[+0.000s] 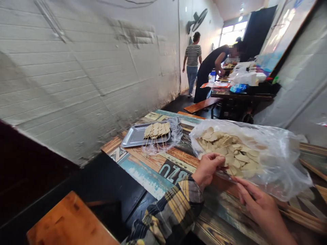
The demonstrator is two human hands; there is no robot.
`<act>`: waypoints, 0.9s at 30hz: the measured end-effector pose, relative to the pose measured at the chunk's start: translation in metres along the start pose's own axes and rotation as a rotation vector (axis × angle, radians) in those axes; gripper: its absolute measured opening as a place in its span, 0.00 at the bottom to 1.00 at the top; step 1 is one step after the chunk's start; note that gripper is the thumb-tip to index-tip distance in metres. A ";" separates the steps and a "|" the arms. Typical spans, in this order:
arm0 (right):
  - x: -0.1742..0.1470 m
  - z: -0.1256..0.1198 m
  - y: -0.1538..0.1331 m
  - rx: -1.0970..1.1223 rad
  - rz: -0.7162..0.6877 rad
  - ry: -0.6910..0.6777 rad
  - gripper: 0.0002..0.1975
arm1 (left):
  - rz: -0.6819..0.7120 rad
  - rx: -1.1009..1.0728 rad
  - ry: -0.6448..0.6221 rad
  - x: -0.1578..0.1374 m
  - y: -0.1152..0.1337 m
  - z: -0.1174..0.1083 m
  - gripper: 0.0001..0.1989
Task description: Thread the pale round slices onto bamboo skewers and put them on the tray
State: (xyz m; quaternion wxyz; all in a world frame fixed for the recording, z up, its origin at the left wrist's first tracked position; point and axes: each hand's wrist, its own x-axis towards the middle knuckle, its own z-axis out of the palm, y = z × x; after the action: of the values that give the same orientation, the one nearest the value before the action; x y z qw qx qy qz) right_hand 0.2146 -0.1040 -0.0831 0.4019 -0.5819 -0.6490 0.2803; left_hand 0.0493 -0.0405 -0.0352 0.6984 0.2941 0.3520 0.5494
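Note:
My left hand [208, 166], in a plaid sleeve, is at the near edge of an open clear plastic bag [278, 160], its thumb and fingers pinched together. What they grip is mostly hidden. My right hand [258, 200] is to the right and nearer to me, fingers closed on a thin stick [227, 175] that runs toward the left hand. Pale flat slices [232, 149] are heaped in the bag just beyond both hands. Farther left, several skewers of similar slices [157, 130] lie side by side on a metal tray [133, 135], their bare ends pointing toward me.
The patterned table [143, 166] has crumpled clear plastic [175, 127] by the tray. A wooden stool [68, 221] stands at the lower left. Beyond are a bench [201, 104], a cluttered second table [242, 97], a bending person [211, 69] and a walking person [193, 59].

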 end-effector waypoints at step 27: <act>0.001 0.012 -0.038 -0.024 -0.041 0.053 0.18 | -0.015 0.021 -0.051 0.002 0.009 0.003 0.18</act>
State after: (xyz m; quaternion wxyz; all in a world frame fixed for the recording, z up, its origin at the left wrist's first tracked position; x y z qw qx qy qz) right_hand 0.1841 -0.1079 -0.0573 0.4175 -0.5806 -0.6533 0.2485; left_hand 0.0469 -0.0364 -0.0272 0.7081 0.3126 0.3422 0.5328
